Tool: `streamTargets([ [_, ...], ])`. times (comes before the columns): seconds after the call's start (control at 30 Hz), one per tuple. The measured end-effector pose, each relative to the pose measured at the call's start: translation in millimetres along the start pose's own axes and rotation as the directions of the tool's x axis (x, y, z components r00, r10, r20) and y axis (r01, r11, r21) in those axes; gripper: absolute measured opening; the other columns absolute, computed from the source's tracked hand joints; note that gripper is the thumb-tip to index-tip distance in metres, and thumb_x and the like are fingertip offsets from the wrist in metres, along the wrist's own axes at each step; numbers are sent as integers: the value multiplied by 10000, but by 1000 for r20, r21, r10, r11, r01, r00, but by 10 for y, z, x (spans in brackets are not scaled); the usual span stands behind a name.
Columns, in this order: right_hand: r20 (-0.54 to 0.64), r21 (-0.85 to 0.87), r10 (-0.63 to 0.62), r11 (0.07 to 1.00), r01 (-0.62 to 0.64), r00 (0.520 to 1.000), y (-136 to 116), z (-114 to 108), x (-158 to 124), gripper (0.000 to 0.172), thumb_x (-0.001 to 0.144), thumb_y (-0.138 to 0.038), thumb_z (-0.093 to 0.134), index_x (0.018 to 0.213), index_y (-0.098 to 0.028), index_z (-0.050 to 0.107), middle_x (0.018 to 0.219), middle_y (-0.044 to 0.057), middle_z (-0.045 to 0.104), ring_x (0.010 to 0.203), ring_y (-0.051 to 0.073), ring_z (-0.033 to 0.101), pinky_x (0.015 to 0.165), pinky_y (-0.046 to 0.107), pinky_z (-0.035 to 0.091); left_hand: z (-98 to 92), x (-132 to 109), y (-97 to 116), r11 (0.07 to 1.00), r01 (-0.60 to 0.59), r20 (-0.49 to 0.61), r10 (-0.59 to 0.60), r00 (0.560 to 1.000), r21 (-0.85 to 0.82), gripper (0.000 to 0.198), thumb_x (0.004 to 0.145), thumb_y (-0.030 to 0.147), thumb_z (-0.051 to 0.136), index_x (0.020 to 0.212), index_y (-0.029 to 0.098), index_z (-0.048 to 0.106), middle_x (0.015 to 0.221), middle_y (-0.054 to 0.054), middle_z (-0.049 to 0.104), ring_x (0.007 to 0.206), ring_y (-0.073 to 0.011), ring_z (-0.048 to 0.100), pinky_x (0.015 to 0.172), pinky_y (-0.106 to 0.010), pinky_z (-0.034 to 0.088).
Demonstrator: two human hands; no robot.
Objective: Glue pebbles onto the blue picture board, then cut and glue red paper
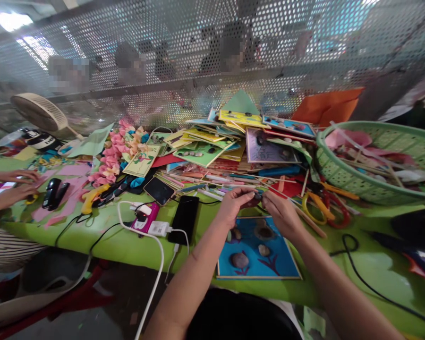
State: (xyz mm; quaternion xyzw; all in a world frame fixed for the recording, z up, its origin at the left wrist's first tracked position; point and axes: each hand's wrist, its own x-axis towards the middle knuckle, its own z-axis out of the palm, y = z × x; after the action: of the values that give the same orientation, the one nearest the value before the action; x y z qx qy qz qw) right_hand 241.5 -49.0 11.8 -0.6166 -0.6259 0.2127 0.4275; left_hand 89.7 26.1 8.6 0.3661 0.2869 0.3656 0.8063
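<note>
My left hand (235, 204) and my right hand (281, 212) meet above a blue card (258, 257) that lies near the table's front edge. Both hands pinch a small dark object (255, 197) between their fingertips; I cannot make out what it is. Several flat grey-brown stones are stuck on the blue card, with dark red painted stems beneath them. The card lies flat on the green table (116, 236).
A heap of finished coloured cards (233, 141) fills the table's middle. A green basket (375, 160) stands right, scissors (322, 203) beside it. Two phones (184, 217), chargers and white cables lie left. Another person's hands (17, 186) work at far left. A perforated metal screen stands behind.
</note>
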Motion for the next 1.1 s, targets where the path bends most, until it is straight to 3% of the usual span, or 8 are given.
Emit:
streamTargets([
  [0.17,-70,67,30,997,-25,997,60,1,10,291,942,-390,444,691,-243,460,603,-32,459,573,145,452,554,277,355,10,-2,2,997,55,26,-53,998,-61,409,553,358,943,850,136,771,775,-30,747,682,-151,682,756,-320,537],
  [0.27,-126,98,65,994,-53,990,93,-21,20,305,964,-396,438,716,-234,510,624,-20,522,575,141,472,548,269,373,9,-3,20,996,57,57,-53,997,-67,388,577,336,922,866,133,761,782,-38,755,678,-158,700,734,-309,545],
  [0.37,-155,104,109,990,-93,982,131,-73,41,267,960,-413,486,890,-211,645,722,8,649,564,136,503,535,263,396,-4,4,59,997,31,32,-29,999,-64,358,603,322,894,869,147,730,777,-37,758,669,-180,721,687,-305,552],
  [0.47,-155,86,131,989,-119,979,181,-148,69,305,926,-409,524,1076,-196,684,848,45,724,629,150,571,573,268,446,-17,14,115,997,-22,10,23,1000,-78,315,647,316,850,877,161,700,825,-48,775,694,-201,746,659,-294,558],
  [0.73,116,-129,141,984,-126,983,191,-280,76,239,920,-367,491,938,-225,683,803,35,762,596,171,637,586,288,496,-35,34,200,994,-45,-74,37,997,-101,188,738,254,770,865,167,662,846,-68,793,784,-218,777,654,-262,559],
  [0.93,253,-386,122,923,-15,960,116,-334,76,149,832,-261,595,820,-247,744,842,53,778,795,245,705,714,323,475,-18,26,196,992,-33,-77,24,997,-120,213,745,273,787,886,167,666,866,-68,793,831,-223,783,726,-279,583],
  [1.1,340,-437,101,897,62,935,150,-276,91,179,814,-213,624,893,-272,773,955,44,779,875,237,701,749,307,475,-29,8,194,991,-49,-51,43,998,-125,173,756,251,757,874,167,664,852,-65,790,813,-217,781,710,-274,579],
])
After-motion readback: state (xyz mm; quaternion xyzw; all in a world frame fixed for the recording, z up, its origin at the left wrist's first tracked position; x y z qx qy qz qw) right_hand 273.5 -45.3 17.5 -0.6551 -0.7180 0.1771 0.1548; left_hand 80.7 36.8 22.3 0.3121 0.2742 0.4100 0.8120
